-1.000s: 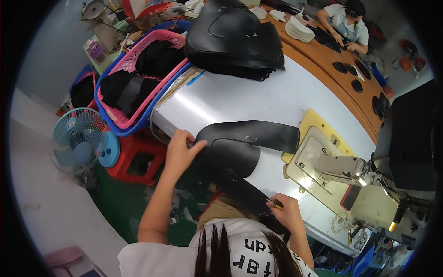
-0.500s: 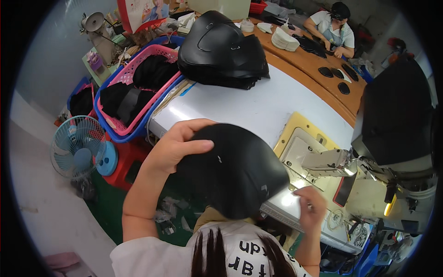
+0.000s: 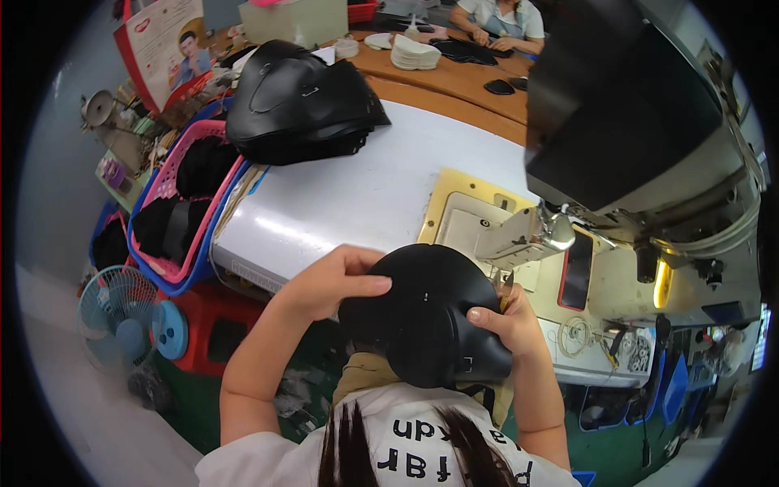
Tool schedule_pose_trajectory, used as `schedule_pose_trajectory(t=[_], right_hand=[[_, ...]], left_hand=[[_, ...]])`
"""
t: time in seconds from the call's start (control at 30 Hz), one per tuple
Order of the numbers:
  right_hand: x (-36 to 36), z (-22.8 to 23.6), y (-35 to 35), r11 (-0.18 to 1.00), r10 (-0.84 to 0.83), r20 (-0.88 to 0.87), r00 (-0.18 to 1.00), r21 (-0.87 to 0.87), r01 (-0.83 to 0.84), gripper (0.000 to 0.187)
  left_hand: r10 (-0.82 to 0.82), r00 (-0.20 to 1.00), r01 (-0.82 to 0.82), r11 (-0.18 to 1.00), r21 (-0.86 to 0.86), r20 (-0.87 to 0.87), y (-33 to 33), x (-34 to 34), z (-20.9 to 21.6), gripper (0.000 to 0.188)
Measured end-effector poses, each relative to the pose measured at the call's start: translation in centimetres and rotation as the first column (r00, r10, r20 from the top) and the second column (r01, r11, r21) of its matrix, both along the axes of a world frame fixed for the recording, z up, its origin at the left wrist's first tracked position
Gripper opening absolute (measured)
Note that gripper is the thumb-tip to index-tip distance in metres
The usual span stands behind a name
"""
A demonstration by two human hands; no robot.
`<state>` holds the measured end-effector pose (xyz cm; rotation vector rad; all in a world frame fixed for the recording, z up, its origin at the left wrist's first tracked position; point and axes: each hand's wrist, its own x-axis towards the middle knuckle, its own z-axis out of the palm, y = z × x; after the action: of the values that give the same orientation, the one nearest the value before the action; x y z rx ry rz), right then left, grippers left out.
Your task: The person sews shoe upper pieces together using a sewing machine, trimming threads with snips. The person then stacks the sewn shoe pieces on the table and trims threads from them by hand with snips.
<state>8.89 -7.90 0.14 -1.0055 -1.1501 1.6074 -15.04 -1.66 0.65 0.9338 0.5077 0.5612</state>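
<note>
A rounded, shiny black leather-like piece [image 3: 430, 316] with small white marks is held up in front of my body. My left hand [image 3: 341, 284] grips its left edge, thumb on top and fingers underneath. At its right edge, my right hand [image 3: 507, 321] is closed, its thumb pressed on the black surface. Small thread snips [image 3: 505, 286] with pointed blades stick up from that same hand. Just beyond the piece is the sewing machine's metal arm [image 3: 519, 239] over a yellow-edged plate [image 3: 442, 203]. A stack of similar black pieces [image 3: 300, 105] lies farther off on the white table [image 3: 324, 199].
Pink and blue baskets [image 3: 174, 162] with black material stand left of the table. A fan [image 3: 122, 312] and a red stool [image 3: 195, 325] are below them. The big dark machine head [image 3: 625, 105] looms at right. Across the brown table [image 3: 462, 81], a co-worker [image 3: 503, 24] handles black pieces.
My right hand has come up to the black piece and now grips its right edge. The piece has turned slightly. The view has shifted right, bringing the sewing machine nearer the middle.
</note>
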Motion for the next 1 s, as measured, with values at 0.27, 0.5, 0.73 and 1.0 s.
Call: schedule_pose_trajectory(t=[0.27, 0.5, 0.73, 1.0], right_hand=[[1.3, -1.9, -0.9, 0.985, -0.045, -0.164, 0.985, -0.172, 0.017, 0.021], [1.5, -3.2, -1.8, 0.982, -0.065, -0.325, 0.943, -0.188, 0.002, 0.029], [2.4, -3.3, -1.9, 0.99, -0.025, -0.297, 0.955, -0.143, -0.019, 0.029], [2.8, -2.3, -1.8, 0.997, -0.015, -0.257, 0.966, -0.074, -0.004, 0.026]], left_hand=[[0.006, 0.999, -0.004, 0.999, -0.038, 0.047, -1.5, 2.0, -1.8, 0.028], [-0.064, 0.988, 0.076, 0.994, -0.081, 0.141, -1.4, 3.4, -2.8, 0.027], [-0.092, 0.981, 0.103, 0.993, -0.057, 0.172, -1.2, 3.7, -3.0, 0.028], [-0.116, 0.978, 0.128, 0.99, -0.06, 0.171, -0.9, 3.8, -3.0, 0.027]])
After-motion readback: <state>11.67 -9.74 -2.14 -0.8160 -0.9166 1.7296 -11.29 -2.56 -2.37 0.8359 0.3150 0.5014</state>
